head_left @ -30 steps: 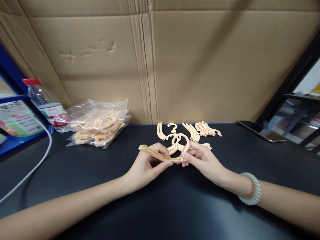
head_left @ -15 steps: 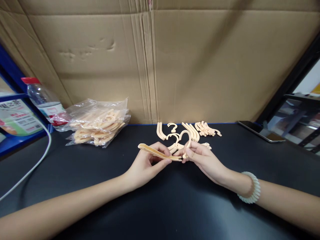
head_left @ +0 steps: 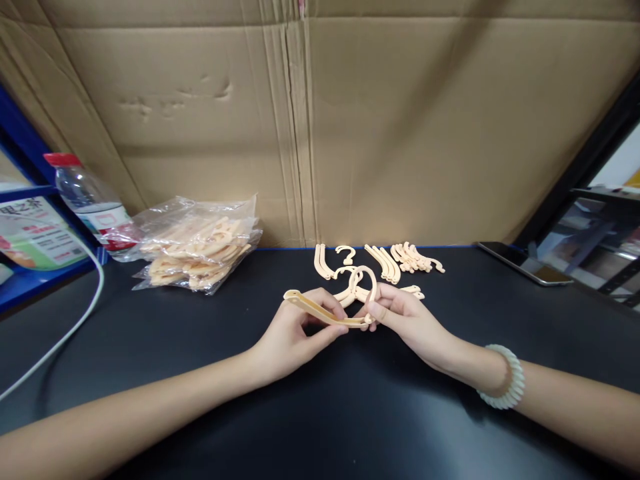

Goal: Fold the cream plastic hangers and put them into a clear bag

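Arm piece [head_left: 320, 311], beige plastic, curved: held just above the black worktop [head_left: 320, 413] at mid-frame, pinched in the closed grip of the left hand [head_left: 295, 333].
Hook piece [head_left: 369, 283], beige: pinched at its stem in the closed grip of the right hand [head_left: 405, 320], its foot set against the arm piece's right end.
Loose parts [head_left: 400, 261]: laid in rows just behind the hands.
Bagged parts [head_left: 197, 250], water bottle [head_left: 90, 200]: rear left.
Phone [head_left: 525, 265]: rear right.

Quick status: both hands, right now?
Left hand: closed on beige hanger arm.
Right hand: closed on hook piece, at the arm's end.
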A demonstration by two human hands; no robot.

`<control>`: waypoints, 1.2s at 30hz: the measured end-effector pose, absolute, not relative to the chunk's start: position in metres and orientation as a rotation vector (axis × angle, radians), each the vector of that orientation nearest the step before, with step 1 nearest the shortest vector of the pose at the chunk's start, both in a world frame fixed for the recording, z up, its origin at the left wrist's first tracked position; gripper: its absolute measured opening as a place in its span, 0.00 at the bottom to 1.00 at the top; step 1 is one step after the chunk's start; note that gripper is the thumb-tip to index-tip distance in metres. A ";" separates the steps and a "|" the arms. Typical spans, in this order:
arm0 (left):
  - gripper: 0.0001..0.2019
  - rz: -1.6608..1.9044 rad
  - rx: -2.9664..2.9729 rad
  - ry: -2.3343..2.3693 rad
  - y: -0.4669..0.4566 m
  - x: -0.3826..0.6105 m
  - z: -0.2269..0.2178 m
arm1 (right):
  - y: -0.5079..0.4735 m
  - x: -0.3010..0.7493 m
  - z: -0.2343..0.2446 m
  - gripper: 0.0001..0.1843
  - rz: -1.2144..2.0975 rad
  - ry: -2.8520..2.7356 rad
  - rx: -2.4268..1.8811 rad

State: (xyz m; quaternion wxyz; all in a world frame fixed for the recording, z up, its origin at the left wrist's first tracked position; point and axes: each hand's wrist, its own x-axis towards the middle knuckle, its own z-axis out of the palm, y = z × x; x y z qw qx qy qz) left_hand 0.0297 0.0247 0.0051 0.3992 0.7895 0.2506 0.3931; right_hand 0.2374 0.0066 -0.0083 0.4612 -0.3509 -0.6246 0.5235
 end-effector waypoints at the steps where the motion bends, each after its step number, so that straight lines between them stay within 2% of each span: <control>1: 0.04 1.000 2.024 0.623 0.025 0.029 0.005 | 0.007 0.237 -0.008 0.18 1.277 -1.545 -0.873; 8: 0.02 1.044 2.236 0.574 0.024 0.027 0.006 | 0.008 0.237 -0.009 0.21 1.249 -1.570 -0.893; 18: 0.04 1.106 2.404 0.506 0.023 0.027 0.001 | 0.005 0.235 -0.008 0.21 1.290 -1.579 -0.881; 24: 0.03 1.040 2.378 0.551 0.022 0.028 0.003 | 0.004 0.231 -0.011 0.20 1.144 -1.617 -0.892; 29: 0.05 1.069 1.963 0.693 0.021 0.031 0.004 | 0.000 0.229 -0.008 0.19 1.145 -1.576 -0.856; 32: 0.10 1.039 1.599 0.734 0.018 0.035 0.003 | -0.002 0.229 -0.005 0.19 1.089 -1.558 -0.899; 36: 0.15 0.987 1.402 0.734 0.011 0.041 0.000 | -0.002 0.228 -0.004 0.19 1.123 -1.541 -0.904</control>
